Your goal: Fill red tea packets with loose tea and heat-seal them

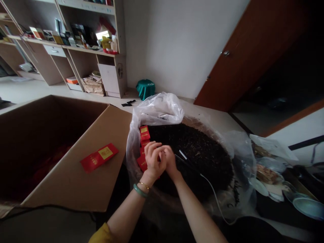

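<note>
My left hand (153, 163), with a jade-green bangle and a gold bracelet at its wrist, is closed with bent fingers. Against it presses my right hand (169, 160), also closed. A bit of red shows between them; what they hold is mostly hidden. Both hands are above a large clear plastic bag (162, 104), its mouth open around dark loose material like tea leaves (202, 145). Several red packets with gold print (144, 133) lie along its left side. Just right of my hands, a dark slim tool with a white strip (186, 158) rests on the leaves, with a white cable near it.
An open cardboard box (111, 135) stands on the left, red packets in its shadowy inside. On its flap lies a red packet (100, 157). Dishes (308, 206) and a bag of brown pieces (269, 173) are at right. A green covered bin (145, 89) stands by the wall.
</note>
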The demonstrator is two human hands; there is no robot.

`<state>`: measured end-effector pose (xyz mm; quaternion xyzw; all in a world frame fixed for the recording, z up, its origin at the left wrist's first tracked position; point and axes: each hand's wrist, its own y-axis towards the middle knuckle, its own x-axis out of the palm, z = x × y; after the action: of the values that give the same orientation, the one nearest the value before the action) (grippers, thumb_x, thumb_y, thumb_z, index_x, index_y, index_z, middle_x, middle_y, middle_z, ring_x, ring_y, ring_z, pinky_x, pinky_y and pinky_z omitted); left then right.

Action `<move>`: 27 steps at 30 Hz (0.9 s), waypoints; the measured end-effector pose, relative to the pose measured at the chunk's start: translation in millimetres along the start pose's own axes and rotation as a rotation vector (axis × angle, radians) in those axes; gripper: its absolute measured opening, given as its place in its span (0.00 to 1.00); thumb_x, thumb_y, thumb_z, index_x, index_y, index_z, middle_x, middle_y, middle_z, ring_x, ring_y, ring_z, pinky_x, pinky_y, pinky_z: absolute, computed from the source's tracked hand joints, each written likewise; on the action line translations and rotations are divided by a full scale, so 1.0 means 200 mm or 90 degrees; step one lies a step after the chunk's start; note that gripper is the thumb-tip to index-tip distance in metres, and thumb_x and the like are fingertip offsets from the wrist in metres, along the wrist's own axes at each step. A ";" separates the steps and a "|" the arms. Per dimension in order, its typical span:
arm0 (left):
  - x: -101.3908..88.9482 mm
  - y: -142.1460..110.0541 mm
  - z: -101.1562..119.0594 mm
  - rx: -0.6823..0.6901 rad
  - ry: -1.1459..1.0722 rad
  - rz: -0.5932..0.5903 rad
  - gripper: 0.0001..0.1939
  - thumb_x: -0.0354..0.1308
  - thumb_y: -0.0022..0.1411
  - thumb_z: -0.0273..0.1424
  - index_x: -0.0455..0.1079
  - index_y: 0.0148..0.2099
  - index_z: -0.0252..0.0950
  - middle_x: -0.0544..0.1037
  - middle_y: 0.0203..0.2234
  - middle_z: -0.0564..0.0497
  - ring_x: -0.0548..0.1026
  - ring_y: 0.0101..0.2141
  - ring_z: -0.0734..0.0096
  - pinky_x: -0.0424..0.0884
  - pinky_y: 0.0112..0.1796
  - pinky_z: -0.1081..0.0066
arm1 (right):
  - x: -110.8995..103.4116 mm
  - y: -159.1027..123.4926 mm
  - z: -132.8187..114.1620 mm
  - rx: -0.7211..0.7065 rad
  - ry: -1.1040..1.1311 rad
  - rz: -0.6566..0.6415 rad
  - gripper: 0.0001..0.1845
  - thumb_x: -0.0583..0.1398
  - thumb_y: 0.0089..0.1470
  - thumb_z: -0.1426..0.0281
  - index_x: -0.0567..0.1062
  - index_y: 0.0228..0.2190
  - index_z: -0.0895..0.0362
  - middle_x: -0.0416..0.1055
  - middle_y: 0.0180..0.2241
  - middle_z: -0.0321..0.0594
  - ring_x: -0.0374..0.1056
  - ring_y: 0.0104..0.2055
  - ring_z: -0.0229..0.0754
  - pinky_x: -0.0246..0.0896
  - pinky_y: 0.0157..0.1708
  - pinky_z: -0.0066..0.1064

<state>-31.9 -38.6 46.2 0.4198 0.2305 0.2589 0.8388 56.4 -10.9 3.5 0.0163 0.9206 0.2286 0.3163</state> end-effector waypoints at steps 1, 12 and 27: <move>0.00 0.01 -0.01 -0.031 0.000 0.020 0.12 0.55 0.57 0.26 0.69 0.45 0.36 0.74 0.44 0.44 0.68 0.50 0.59 0.65 0.51 0.54 | -0.08 0.02 0.04 0.023 0.018 0.034 0.10 0.52 0.56 0.66 0.70 0.31 0.57 0.68 0.35 0.44 0.66 0.36 0.42 0.65 0.30 0.31; 0.11 -0.07 -0.03 -0.244 -0.120 -0.426 0.09 0.54 0.62 0.29 0.77 0.39 0.37 0.82 0.32 0.50 0.79 0.31 0.68 0.72 0.33 0.74 | -0.42 -0.12 0.21 0.032 -0.106 0.228 0.14 0.58 0.53 0.59 0.75 0.29 0.57 0.67 0.32 0.46 0.66 0.35 0.47 0.66 0.37 0.41; 0.17 -0.13 -0.11 -0.159 -0.076 -0.427 0.09 0.55 0.61 0.27 0.77 0.40 0.39 0.82 0.35 0.50 0.79 0.34 0.67 0.75 0.37 0.71 | -0.46 -0.15 0.23 0.066 -0.137 0.164 0.18 0.59 0.52 0.57 0.73 0.19 0.55 0.66 0.21 0.39 0.63 0.24 0.39 0.62 0.29 0.30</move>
<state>-13.6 -18.5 7.3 0.2298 0.2724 -0.0295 0.9339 160.1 -34.5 12.2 0.1748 0.8822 0.2162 0.3801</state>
